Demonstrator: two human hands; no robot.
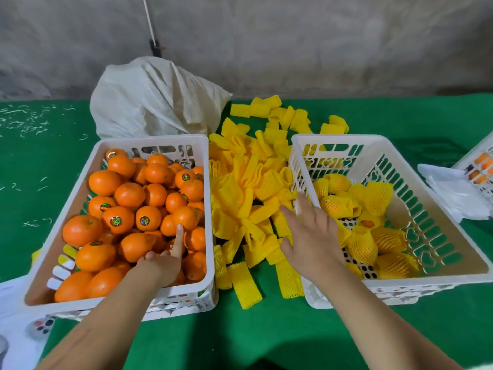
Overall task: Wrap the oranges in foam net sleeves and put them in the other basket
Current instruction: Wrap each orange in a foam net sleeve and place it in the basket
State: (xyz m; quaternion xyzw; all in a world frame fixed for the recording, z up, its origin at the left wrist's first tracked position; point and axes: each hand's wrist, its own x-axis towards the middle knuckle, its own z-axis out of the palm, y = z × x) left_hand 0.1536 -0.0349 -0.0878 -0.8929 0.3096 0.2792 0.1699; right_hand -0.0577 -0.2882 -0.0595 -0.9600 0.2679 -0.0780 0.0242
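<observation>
We see two white plastic baskets on a green table [266,337]; the left basket [210,209] is heaped with bare oranges [128,194], several bearing round stickers; the right basket [298,145] holds a handful of oranges already wrapped in yellow net [360,244], gathered toward its left and near side. Between the two baskets lies a loose pile of yellow foam net sleeves [248,193], spilling back toward the wall and forward to the near rims.

Our left hand [165,263] reaches into the left basket, its forefinger stretched out straight and resting on the oranges, holding nothing that we can make out; our right hand [312,236] hovers over the right basket's left rim and the edge of the sleeve pile, fingers spread wide and flat, gripping nothing.

Behind the left basket slumps a pale crumpled sack [152,100]; at the far right lie white gloves [453,193] and the corner of a third basket [480,161]; a white sheet [13,311] shows at the lower left.
</observation>
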